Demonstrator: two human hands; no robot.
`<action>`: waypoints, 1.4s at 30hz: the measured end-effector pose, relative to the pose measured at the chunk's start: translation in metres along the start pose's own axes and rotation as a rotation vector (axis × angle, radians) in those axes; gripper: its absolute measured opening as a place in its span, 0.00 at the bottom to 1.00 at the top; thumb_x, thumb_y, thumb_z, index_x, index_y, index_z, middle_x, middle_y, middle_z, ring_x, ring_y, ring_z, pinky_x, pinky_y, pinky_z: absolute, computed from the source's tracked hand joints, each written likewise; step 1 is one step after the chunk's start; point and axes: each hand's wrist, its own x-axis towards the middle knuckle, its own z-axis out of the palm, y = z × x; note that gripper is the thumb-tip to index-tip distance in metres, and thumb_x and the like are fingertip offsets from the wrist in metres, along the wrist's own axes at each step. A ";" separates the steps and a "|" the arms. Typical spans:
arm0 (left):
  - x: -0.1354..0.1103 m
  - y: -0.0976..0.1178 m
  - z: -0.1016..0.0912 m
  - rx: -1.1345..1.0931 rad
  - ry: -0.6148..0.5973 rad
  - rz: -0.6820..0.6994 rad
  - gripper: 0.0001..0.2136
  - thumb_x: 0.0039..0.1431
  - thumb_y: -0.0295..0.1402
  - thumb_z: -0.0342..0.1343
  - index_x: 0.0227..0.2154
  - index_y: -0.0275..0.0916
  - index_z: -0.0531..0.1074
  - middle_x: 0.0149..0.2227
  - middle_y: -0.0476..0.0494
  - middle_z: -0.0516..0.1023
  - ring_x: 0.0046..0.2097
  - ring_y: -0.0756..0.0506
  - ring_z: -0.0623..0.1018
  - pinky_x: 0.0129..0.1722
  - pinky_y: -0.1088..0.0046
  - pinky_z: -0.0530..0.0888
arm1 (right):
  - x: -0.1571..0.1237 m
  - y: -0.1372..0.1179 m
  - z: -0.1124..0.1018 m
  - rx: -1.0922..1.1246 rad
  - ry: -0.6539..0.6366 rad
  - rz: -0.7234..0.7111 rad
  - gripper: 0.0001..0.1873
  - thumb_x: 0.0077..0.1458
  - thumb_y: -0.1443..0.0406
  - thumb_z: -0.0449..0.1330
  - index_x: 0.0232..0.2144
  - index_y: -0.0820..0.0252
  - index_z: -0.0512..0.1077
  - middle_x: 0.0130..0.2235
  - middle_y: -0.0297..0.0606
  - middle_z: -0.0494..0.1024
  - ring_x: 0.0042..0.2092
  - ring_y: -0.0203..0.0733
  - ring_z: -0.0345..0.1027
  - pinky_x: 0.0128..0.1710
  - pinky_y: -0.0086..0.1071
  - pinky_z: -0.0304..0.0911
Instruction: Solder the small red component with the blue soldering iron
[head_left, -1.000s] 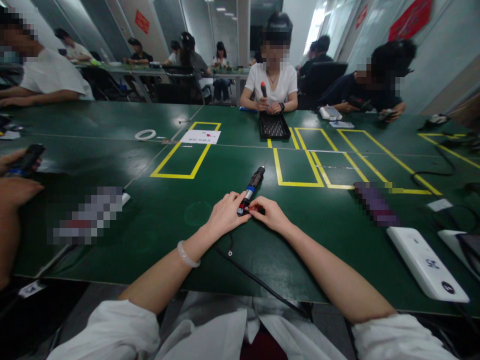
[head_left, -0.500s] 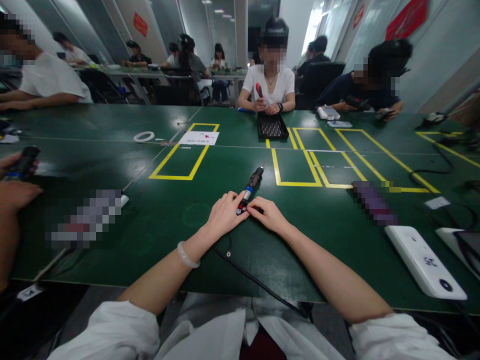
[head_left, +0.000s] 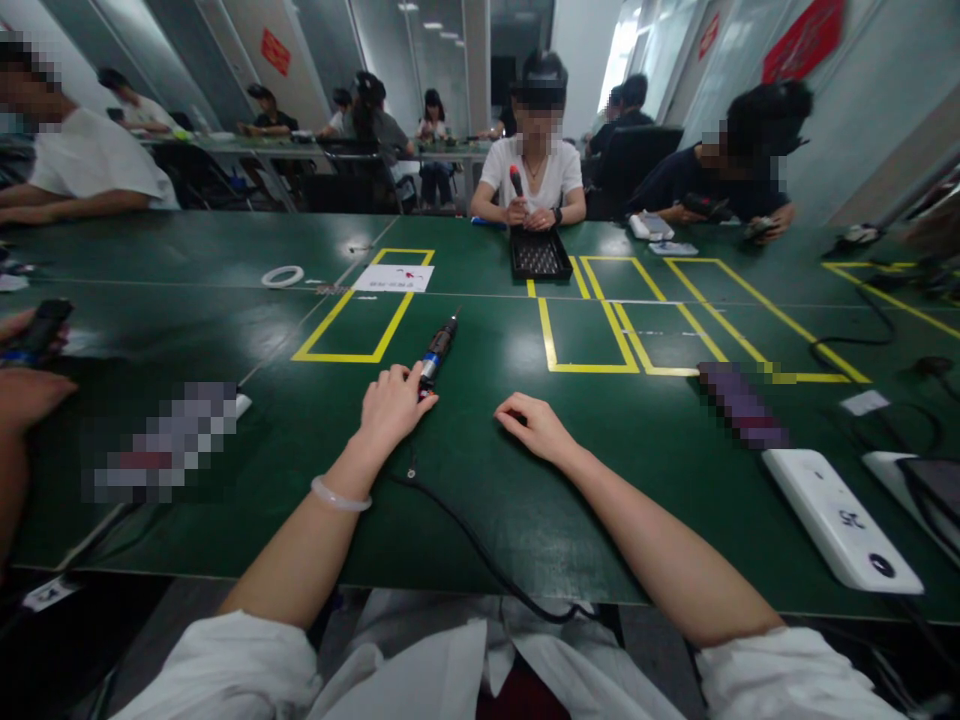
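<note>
My left hand [head_left: 393,405] grips the rear end of a slim black electric screwdriver [head_left: 439,357] with a blue and silver band. The screwdriver lies slantwise over the table, its thin bit pointing away from me. Its black cord [head_left: 480,540] comes out beneath my left wrist and runs over the table edge near my lap. A small metal ring terminal [head_left: 411,473] shows beside the cord. My right hand [head_left: 536,422] rests on the green table [head_left: 465,470] to the right, apart from the screwdriver, fingers curled together with nothing visible in them.
Yellow tape outlines [head_left: 592,370] mark the table. A paper sheet [head_left: 394,278] and a white ring [head_left: 283,276] lie beyond my left hand. A white power bank [head_left: 840,520] sits at right. Opposite, a person holds a red-handled screwdriver [head_left: 516,182] over a black tray [head_left: 541,272].
My left hand has moved left, taking the electric screwdriver with it. My right hand has stayed in place and is now apart from the screwdriver's rear end.
</note>
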 end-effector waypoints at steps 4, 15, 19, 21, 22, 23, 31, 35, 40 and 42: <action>0.011 -0.052 0.004 0.030 -0.047 -0.197 0.29 0.60 0.50 0.46 0.60 0.38 0.59 0.53 0.28 0.65 0.51 0.30 0.68 0.46 0.56 0.67 | 0.000 0.001 0.001 -0.008 -0.004 0.001 0.09 0.62 0.64 0.54 0.33 0.58 0.73 0.35 0.38 0.75 0.36 0.39 0.68 0.37 0.31 0.62; 0.012 -0.132 0.012 -0.057 -0.056 -0.506 0.28 0.61 0.48 0.43 0.59 0.37 0.60 0.57 0.22 0.63 0.56 0.25 0.65 0.49 0.49 0.65 | 0.000 0.004 0.002 -0.011 0.010 -0.009 0.07 0.62 0.66 0.54 0.34 0.60 0.73 0.35 0.38 0.76 0.37 0.38 0.69 0.39 0.30 0.62; 0.012 -0.133 0.017 -0.091 -0.033 -0.510 0.26 0.61 0.44 0.45 0.59 0.37 0.60 0.58 0.23 0.63 0.56 0.25 0.66 0.50 0.46 0.64 | 0.000 0.004 0.002 -0.011 0.009 -0.004 0.07 0.61 0.66 0.55 0.34 0.60 0.73 0.35 0.38 0.76 0.36 0.38 0.69 0.38 0.30 0.62; 0.012 -0.131 0.018 -0.099 0.022 -0.499 0.26 0.61 0.42 0.46 0.60 0.37 0.58 0.59 0.23 0.62 0.55 0.25 0.68 0.50 0.47 0.65 | 0.000 0.004 0.002 -0.010 0.009 -0.002 0.07 0.61 0.66 0.55 0.34 0.60 0.73 0.35 0.37 0.76 0.36 0.38 0.69 0.38 0.30 0.63; 0.012 -0.130 0.018 -0.101 0.052 -0.500 0.26 0.60 0.41 0.47 0.60 0.37 0.58 0.58 0.23 0.62 0.54 0.26 0.69 0.49 0.47 0.65 | 0.000 0.004 0.002 -0.010 0.009 -0.002 0.07 0.61 0.66 0.55 0.34 0.60 0.73 0.35 0.37 0.76 0.36 0.38 0.69 0.38 0.30 0.63; 0.012 -0.128 0.017 -0.101 0.079 -0.509 0.26 0.60 0.40 0.49 0.59 0.36 0.59 0.57 0.23 0.63 0.53 0.26 0.69 0.49 0.48 0.66 | 0.000 0.005 0.002 -0.010 0.009 -0.001 0.07 0.61 0.66 0.55 0.35 0.59 0.73 0.35 0.37 0.76 0.36 0.38 0.69 0.38 0.30 0.63; 0.011 -0.130 0.016 -0.096 0.054 -0.541 0.17 0.56 0.41 0.55 0.45 0.37 0.68 0.50 0.26 0.69 0.49 0.30 0.73 0.43 0.55 0.70 | 0.000 0.004 0.001 -0.008 0.007 -0.007 0.07 0.61 0.67 0.55 0.34 0.60 0.73 0.35 0.38 0.76 0.37 0.39 0.69 0.39 0.31 0.62; 0.011 -0.126 0.014 -0.069 0.157 -0.523 0.17 0.59 0.41 0.49 0.43 0.33 0.70 0.48 0.25 0.71 0.48 0.30 0.73 0.44 0.52 0.69 | 0.000 0.004 0.001 -0.004 0.006 -0.013 0.07 0.61 0.67 0.55 0.34 0.60 0.73 0.35 0.38 0.76 0.37 0.39 0.69 0.39 0.31 0.62; 0.014 -0.090 0.010 -0.344 0.238 -0.290 0.17 0.60 0.42 0.48 0.45 0.37 0.72 0.41 0.37 0.77 0.43 0.39 0.76 0.44 0.63 0.70 | 0.001 0.002 0.002 -0.007 -0.002 -0.012 0.07 0.61 0.67 0.55 0.34 0.59 0.73 0.35 0.38 0.76 0.37 0.39 0.69 0.39 0.31 0.62; 0.015 -0.065 0.012 -0.575 0.138 -0.088 0.18 0.60 0.44 0.49 0.45 0.38 0.73 0.38 0.41 0.79 0.39 0.43 0.77 0.43 0.68 0.71 | 0.001 0.002 0.003 -0.006 -0.002 -0.018 0.07 0.61 0.66 0.54 0.34 0.60 0.73 0.35 0.38 0.76 0.37 0.39 0.69 0.39 0.31 0.62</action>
